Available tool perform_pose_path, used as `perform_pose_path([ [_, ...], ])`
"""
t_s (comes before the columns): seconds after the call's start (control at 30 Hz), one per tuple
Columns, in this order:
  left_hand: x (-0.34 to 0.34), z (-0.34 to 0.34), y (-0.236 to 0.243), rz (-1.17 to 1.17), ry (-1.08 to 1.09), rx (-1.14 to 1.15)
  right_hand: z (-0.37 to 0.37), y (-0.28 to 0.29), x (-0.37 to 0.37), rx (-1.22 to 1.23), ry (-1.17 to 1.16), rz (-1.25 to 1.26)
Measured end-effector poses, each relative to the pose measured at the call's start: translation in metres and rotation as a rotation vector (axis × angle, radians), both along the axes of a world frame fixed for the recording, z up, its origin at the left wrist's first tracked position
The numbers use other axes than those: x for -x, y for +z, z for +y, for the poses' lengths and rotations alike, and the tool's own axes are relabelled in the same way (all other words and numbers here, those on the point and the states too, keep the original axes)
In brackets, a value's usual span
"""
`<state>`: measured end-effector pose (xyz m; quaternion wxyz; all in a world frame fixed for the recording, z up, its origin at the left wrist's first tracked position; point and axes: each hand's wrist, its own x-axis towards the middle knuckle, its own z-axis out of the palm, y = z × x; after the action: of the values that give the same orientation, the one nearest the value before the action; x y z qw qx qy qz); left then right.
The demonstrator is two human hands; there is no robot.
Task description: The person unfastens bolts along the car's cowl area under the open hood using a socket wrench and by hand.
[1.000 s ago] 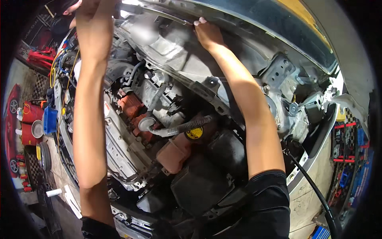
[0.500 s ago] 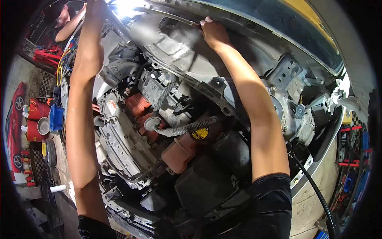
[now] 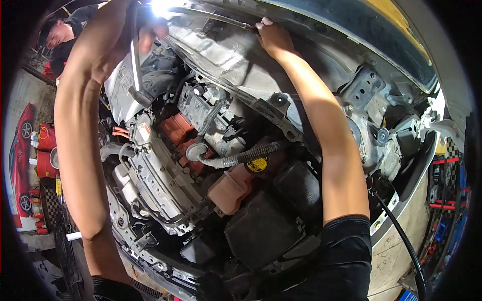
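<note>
My right hand [image 3: 273, 36] is closed around the end of a long metal rod [image 3: 216, 17] along the rear of the engine bay. My left hand [image 3: 111, 41] reaches to the upper left, beside a bright lamp [image 3: 163, 6]; glare and motion smear its fingers, so its grip is unclear. Close to it stands a narrow grey bar [image 3: 134, 60] with a dark blocky lower end. Below both arms lie the engine [image 3: 158, 175], orange-red parts [image 3: 176, 129], a ribbed hose [image 3: 241, 156] and a pinkish reservoir [image 3: 228, 193] with a yellow-marked cap [image 3: 257, 164].
Another person [image 3: 60, 35] in dark clothes is at the far upper left. Black covers [image 3: 263, 236] fill the lower middle of the bay. A black cable [image 3: 399, 233] runs over the right fender. Red buckets [image 3: 46, 163] stand at left; shelving [image 3: 444, 200] is at far right.
My left arm has shifted left and its hand has bent inward. The grey bar now stands more upright. More of the other person shows. My right hand keeps its hold on the rod.
</note>
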<state>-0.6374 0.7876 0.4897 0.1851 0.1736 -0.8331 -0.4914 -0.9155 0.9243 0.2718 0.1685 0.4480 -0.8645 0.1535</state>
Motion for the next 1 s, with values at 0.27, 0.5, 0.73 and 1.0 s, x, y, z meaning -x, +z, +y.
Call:
perform_pose_path([
  [0.27,-0.007,0.003,-0.008,0.287,-0.335,-1.116,0.002,-0.009,0.006,0.074,0.018,0.092],
  [0.5,-0.03,0.025,-0.016,-0.112,-0.144,0.12,-0.003,-0.018,0.01,0.134,0.018,0.166],
  [0.73,-0.031,0.0,0.0,-0.114,-0.2,1.709,-0.007,-0.016,0.008,0.126,-0.002,0.144],
  [1.0,-0.023,0.009,-0.031,0.107,0.201,1.238,0.001,-0.017,0.012,0.09,-0.024,0.138],
])
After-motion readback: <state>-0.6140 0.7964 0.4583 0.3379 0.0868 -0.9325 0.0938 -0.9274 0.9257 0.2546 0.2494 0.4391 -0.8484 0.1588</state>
